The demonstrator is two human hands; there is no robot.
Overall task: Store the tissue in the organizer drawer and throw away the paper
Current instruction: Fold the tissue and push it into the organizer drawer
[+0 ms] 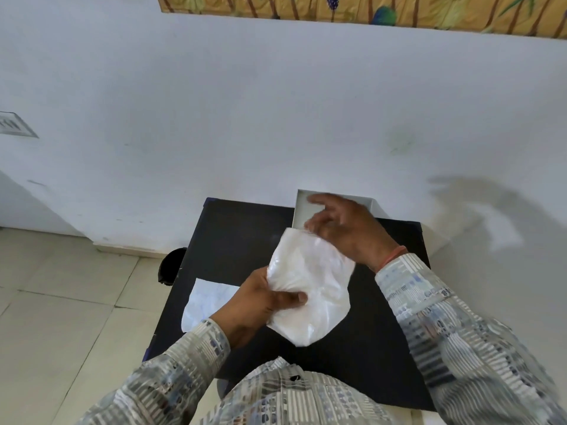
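The tissue pack (310,286), a soft white bundle in clear wrap, is held up over the middle of the black table (239,237). The left hand (264,302) grips its lower left side, thumb pressed across the front and fingers closed behind it. The right hand (343,228) is at the pack's top right corner, fingers spread apart and loosely curled; whether they touch the wrap cannot be told, and the hand is a little blurred.

Directly behind the right hand stands a white open box (302,207) at the table's far edge against the wall; the hand covers most of its opening, so its inside cannot be seen. A flat white sheet of paper (208,302) lies on the table's left side, just beside the left wrist and partly hidden by the patterned sleeve (190,357). A dark round object (171,266) sits on the tiled floor (61,302) by the table's left edge, mostly hidden.
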